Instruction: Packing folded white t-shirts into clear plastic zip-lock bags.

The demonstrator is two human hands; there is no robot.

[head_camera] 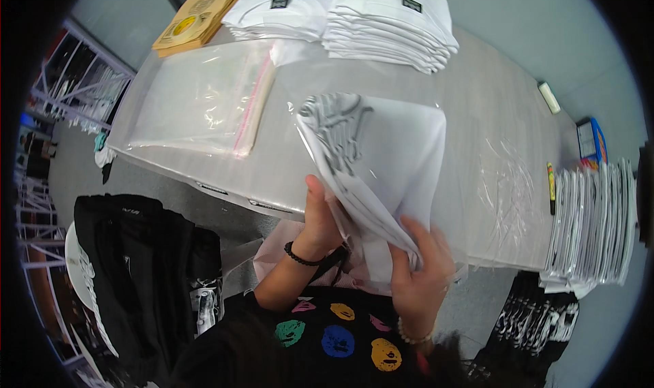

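A folded white garment (403,148) with grey printed lettering or line work is held up over the near edge of the table. Clear plastic film shines along its left side, apparently a bag around it. My left hand (323,222) grips the near left side, thumb raised, with a dark beaded bracelet on the wrist. Lower right, the fingers and thumb of my right hand (424,273) pinch the near edge of the garment; this hand is slightly blurred. How far the plastic covers the cloth cannot be told.
Clear plastic bags (194,102) lie flat at left on the table (490,107). Behind are folded white T-shirts (388,35) and brown paper (204,10) bearing a tape roll (186,26). Bagged garments (590,224) and a marker (551,188) sit right. Black clothing (138,265) is piled left.
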